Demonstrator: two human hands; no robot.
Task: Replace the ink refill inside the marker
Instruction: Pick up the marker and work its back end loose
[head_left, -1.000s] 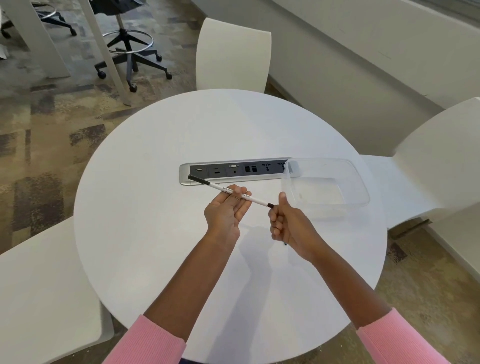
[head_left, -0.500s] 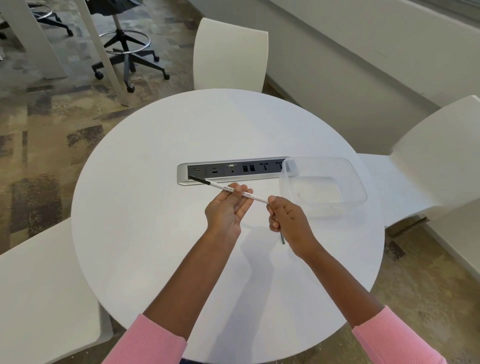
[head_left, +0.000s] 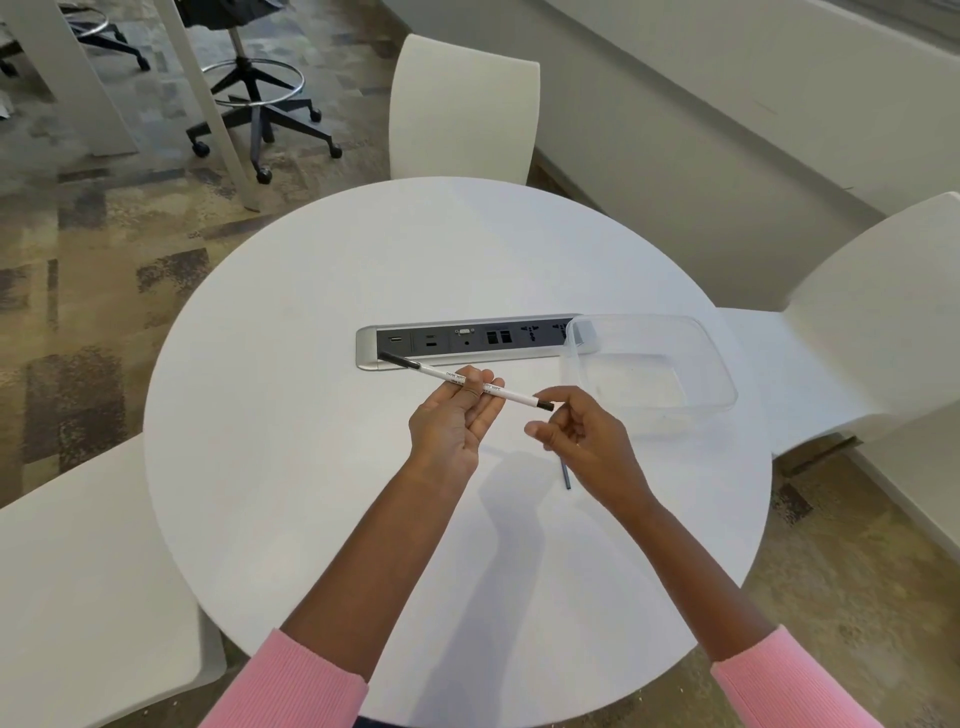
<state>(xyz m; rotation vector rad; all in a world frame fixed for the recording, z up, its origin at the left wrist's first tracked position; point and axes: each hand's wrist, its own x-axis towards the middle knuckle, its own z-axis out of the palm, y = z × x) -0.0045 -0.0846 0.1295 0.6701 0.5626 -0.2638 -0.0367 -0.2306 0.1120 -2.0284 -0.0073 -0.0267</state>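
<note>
Your left hand (head_left: 454, 415) grips the marker (head_left: 514, 396) at its fingers, holding the white barrel level above the bench (head_left: 291, 415) with a dark tip at each end. Your right hand (head_left: 584, 439) is at the marker's right end, its forefinger and thumb parted and just short of it. Its lower fingers seem curled round a thin ink refill (head_left: 565, 475). I can't tell whether that refill is spent or fresh, so the swap looks partway done. The clear tub (head_left: 649, 316) waits further right.

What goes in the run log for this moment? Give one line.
step: refill swap | left hand: holds marker | right hand: holds refill, forefinger by marker's end | tub: on table
</note>
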